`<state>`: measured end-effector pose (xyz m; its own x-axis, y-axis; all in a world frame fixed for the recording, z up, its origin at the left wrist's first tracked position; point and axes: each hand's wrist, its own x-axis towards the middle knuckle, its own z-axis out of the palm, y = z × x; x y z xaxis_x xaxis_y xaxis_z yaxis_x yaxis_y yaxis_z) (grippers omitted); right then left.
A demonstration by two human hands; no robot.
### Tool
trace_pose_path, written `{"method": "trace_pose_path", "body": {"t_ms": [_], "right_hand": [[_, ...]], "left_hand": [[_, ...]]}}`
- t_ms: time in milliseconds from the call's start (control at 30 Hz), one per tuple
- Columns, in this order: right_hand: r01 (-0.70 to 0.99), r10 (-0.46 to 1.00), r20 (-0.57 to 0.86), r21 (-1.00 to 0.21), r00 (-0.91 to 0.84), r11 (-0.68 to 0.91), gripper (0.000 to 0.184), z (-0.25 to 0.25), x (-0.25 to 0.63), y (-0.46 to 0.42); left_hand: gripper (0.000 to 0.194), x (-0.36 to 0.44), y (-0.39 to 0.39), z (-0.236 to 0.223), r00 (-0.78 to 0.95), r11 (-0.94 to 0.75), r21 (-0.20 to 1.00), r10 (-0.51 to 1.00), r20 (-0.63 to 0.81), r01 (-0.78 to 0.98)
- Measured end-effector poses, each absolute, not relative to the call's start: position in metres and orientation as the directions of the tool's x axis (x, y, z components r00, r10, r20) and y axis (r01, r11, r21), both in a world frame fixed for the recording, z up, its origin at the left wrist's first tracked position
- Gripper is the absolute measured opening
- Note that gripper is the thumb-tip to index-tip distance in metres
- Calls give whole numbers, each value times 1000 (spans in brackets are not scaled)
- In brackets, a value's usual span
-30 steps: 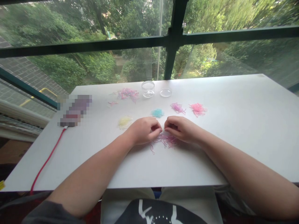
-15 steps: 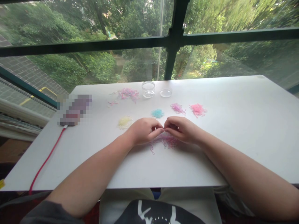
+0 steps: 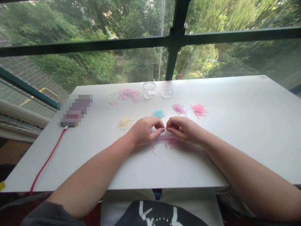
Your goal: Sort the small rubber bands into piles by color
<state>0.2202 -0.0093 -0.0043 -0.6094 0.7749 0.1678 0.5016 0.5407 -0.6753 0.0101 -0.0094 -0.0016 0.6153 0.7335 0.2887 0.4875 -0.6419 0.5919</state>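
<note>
My left hand (image 3: 147,130) and my right hand (image 3: 183,129) hover with their fingertips almost meeting, thumb and forefinger pinched on each. Whatever lies between the fingertips is too small to make out. Just below them a loose pile of mixed pink and purple rubber bands (image 3: 168,143) is spread on the white table (image 3: 164,172), partly hidden by my hands. Beyond my fingers are sorted heaps: yellow bands (image 3: 125,123) to the left, teal bands (image 3: 158,113) in the middle, purple bands (image 3: 179,109) and pink bands (image 3: 199,110) to the right.
At the back stand a clear round jar (image 3: 149,91) and a shallow clear lid or dish (image 3: 167,93). Another mixed heap of bands (image 3: 129,94) lies left of the jar. A blurred-out device (image 3: 77,110) with a red cable (image 3: 48,157) is at the left edge. Windows border the table.
My hands have barely moved, with only a slight shift of the fingers and a slightly wider gap between the fingertips. The heaps and the jar look the same.
</note>
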Motion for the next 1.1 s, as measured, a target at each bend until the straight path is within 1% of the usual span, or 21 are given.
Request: {"method": "trace_pose_path", "body": {"t_ms": [233, 533, 700, 867, 1100], "right_hand": [[494, 781, 159, -694, -604, 524, 5, -5, 221, -9], [523, 785, 110, -688, -610, 503, 5, -3, 224, -8], [494, 776, 119, -708, -620, 504, 13, -3, 224, -8], [472, 757, 170, -690, -631, 548, 9, -5, 222, -7], [472, 753, 175, -683, -635, 557, 8, -4, 223, -8]], "left_hand": [[5, 10, -10, -4, 584, -663, 592, 726, 362, 458], [5, 7, -10, 0, 549, -665, 582, 735, 398, 468], [5, 8, -10, -1, 564, -689, 579, 711, 420, 437], [5, 9, -10, -2, 579, -700, 577, 697, 422, 421], [9, 9, -10, -3, 567, -664, 610, 727, 387, 433]]}}
